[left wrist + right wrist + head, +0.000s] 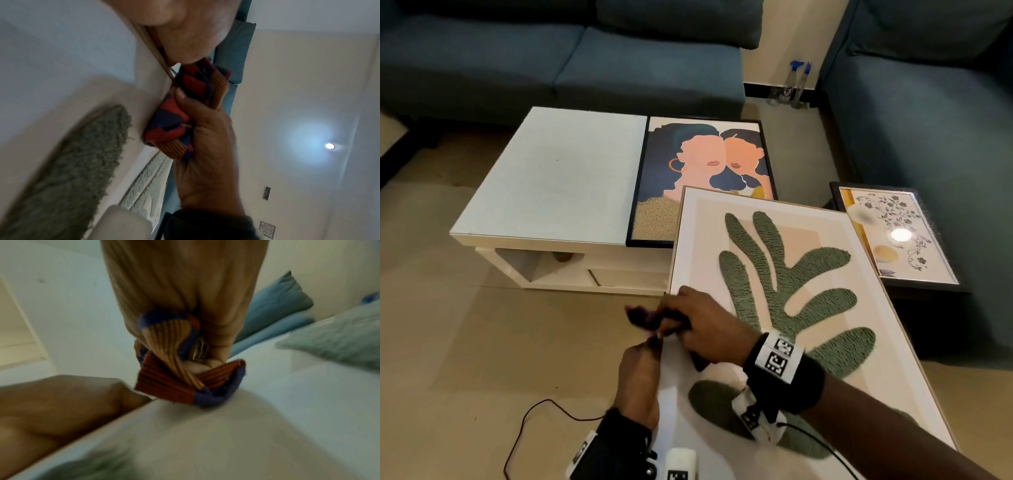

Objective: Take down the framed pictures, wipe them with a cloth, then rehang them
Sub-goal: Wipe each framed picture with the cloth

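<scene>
Right hand (pixel 705 329) grips the ribbed red, blue and orange cloth (pixel 174 378) on the left edge of the wood-framed picture (pixel 784 274) bearing a tufted green leaf; left hand (pixel 638 380) clasps that edge.

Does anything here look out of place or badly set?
Nothing is damaged or spilled. One thing stands out: the leaf picture lies askew, its far corner over the portrait picture and its near part off the table. Two spray bottles stand on the floor between the sofas.
</scene>
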